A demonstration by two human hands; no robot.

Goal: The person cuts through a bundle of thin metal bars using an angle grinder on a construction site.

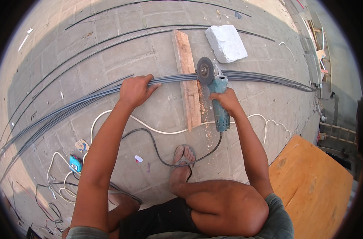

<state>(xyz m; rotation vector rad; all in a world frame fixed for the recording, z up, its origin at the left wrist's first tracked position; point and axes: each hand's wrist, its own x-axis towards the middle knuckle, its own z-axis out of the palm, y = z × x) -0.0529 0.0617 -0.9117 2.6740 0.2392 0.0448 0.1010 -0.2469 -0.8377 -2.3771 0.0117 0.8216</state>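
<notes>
The person's left hand [135, 91] closes over a bundle of thin metal rods [177, 78], its fingers curled round the far side and the thumb pointing along the rods to the right. The right hand [228, 100] grips the teal body of an angle grinder [222, 119], whose round cutting disc [205, 71] stands at the rods. The bundle runs across the ground from left to right, fanning out at the left, and passes over a wooden plank [190, 99]; the disc is just right of the plank's upper part. Orange sparks [208, 107] spray from there toward the person, down beside the plank.

A black cord [155, 149] leaves the grinder's lower end and loops across the sandalled foot [182, 159]. A white cable [159, 130] snakes over the ground behind it. Beyond the rods, near the disc, lies a rough white block [226, 44]. A teal tape measure [75, 163] rests at the lower left among cables, and a broad brown board [313, 183] lies at the lower right
</notes>
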